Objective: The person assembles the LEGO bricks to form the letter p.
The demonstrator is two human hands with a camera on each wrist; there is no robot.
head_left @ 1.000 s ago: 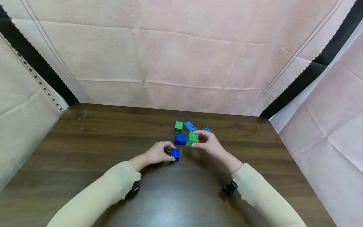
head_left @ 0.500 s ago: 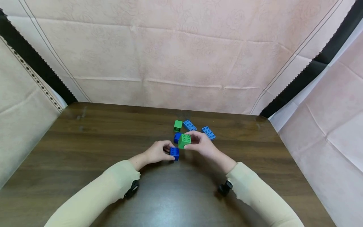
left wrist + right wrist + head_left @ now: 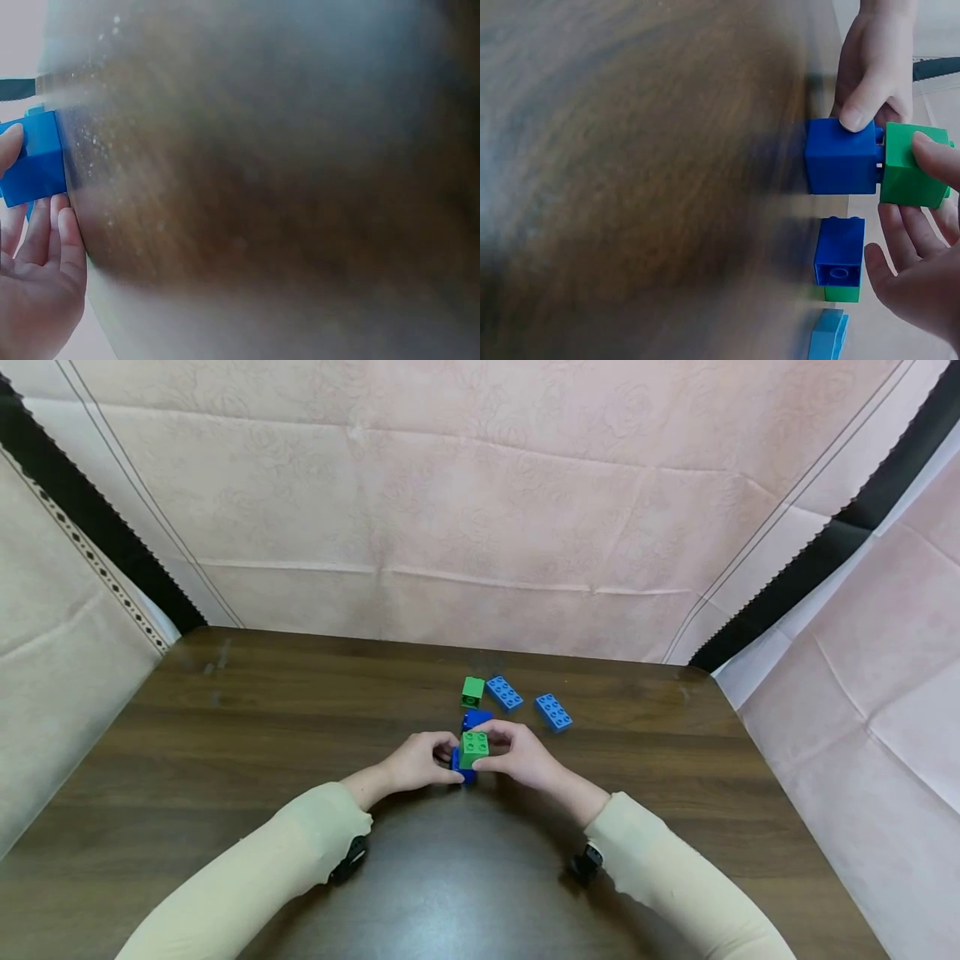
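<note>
My left hand (image 3: 411,766) pinches a dark blue toy building brick (image 3: 841,159) low over the brown table, thumb on one side and fingers on the other. Directly above it, a green brick (image 3: 473,750) is gripped between the thumb and fingers of my right hand (image 3: 522,762). In the right wrist view the blue studs show in a narrow gap under the green brick; whether they touch I cannot tell. The left wrist view shows the held blue brick (image 3: 34,161) at its left edge. Just behind the hands lies another dark blue brick (image 3: 476,718), partly covered.
A second green brick (image 3: 472,692) sits farther back on the table (image 3: 300,710). To its right lie two lighter blue bricks, one nearer (image 3: 505,692) and one farther right (image 3: 553,712). A pale fabric wall (image 3: 465,527) rises behind the table's far edge.
My right hand has carried the green brick left and toward me, from beside the rear blue brick to above the held one. The left hand has barely moved.
</note>
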